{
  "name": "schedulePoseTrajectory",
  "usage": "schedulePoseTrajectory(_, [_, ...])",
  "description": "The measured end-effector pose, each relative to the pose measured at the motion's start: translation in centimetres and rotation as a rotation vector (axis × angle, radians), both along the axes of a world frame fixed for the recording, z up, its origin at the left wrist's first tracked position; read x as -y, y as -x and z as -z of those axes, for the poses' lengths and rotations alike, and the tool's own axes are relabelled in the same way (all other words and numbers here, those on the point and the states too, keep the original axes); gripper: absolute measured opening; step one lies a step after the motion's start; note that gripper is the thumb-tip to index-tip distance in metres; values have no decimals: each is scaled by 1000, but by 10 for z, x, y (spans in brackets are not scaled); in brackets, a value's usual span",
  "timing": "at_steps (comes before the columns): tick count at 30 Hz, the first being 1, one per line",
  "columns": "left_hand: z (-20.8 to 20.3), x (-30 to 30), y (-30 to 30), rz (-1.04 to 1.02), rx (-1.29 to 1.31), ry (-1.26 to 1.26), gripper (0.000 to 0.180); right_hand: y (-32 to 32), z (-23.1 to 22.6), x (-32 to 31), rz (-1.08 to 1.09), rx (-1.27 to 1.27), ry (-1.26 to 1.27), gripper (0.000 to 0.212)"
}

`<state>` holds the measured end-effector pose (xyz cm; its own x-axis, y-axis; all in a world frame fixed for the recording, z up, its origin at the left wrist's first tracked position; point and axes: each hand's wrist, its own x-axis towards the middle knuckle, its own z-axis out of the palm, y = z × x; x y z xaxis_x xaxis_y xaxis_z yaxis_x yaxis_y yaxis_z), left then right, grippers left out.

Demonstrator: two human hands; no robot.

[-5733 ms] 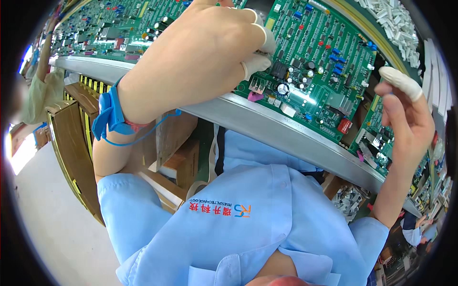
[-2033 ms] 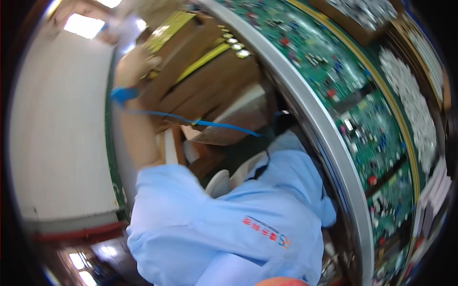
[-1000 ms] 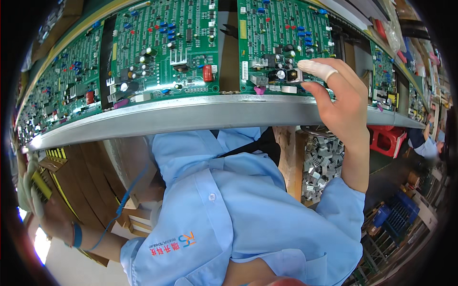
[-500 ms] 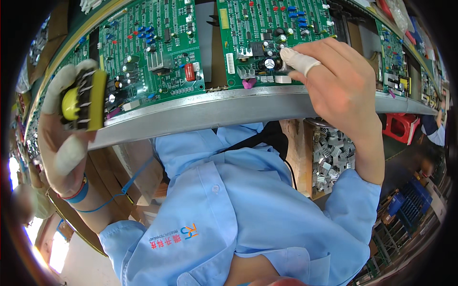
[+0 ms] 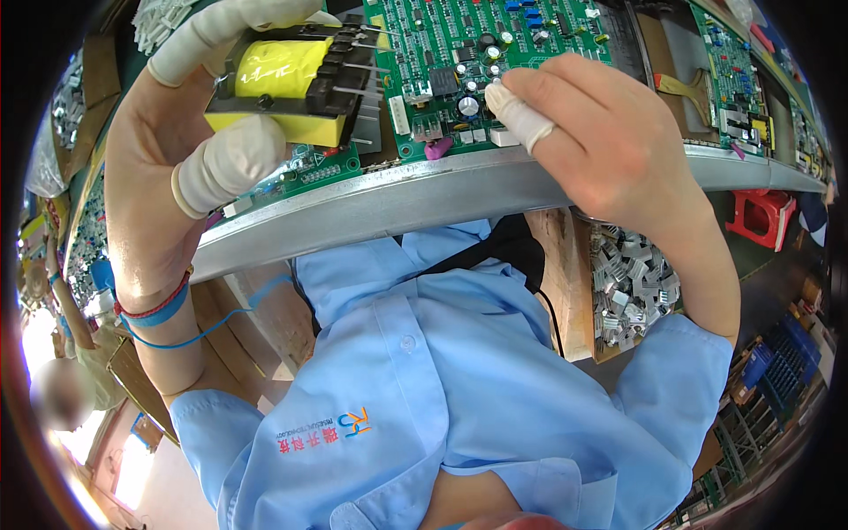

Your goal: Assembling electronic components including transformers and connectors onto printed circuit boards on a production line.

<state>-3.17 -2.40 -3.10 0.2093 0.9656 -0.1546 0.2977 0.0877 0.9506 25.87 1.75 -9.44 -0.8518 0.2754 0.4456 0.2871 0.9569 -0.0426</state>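
Note:
My left hand (image 5: 146,177), with white finger cots on its thumb and fingers, is closed round a yellow and black transformer (image 5: 281,69). The transformer is tilted, its metal pins pointing right, and it is above the conveyor. My right hand (image 5: 618,141) rests over a green circuit board (image 5: 424,35), its cotted fingertips pinched together beside the round capacitors (image 5: 468,107). What lies between those fingertips is hidden. A purple piece (image 5: 438,147) sits at the board's near edge. The transformer and left hand cover most of another green board (image 5: 309,172) on the left.
A metal rail (image 5: 380,199) runs along the near side of the boards. A brush (image 5: 685,93) and a further board (image 5: 738,97) lie to the right. Below are a box of metal heatsinks (image 5: 632,287) and a red stool (image 5: 760,219). A blue cord (image 5: 208,334) trails from my left wrist.
My left hand has brought the transformer rightward, close to the right-hand board, and turned it so its pins face right. My right hand has shifted slightly left, its fingers still at the capacitors.

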Motion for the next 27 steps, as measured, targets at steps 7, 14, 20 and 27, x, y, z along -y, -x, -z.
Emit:
schedulePoseTrajectory(7, [-10,-10,-28,57,40,42,84,-23,-35,5,214,-100,206,35])
schedulePoseTrajectory(14, [-26,-36,-113,-89,-144,156,45,-186,-12,70,1150,-346,46,29])
schedulePoseTrajectory(20, [-33,-62,-139,322,-872,-260,64,-258,42,147,1895,0,397,34])
schedulePoseTrajectory(27, [-35,-62,-171,426,-984,-81,62,-271,110,181,1864,270,756,49])
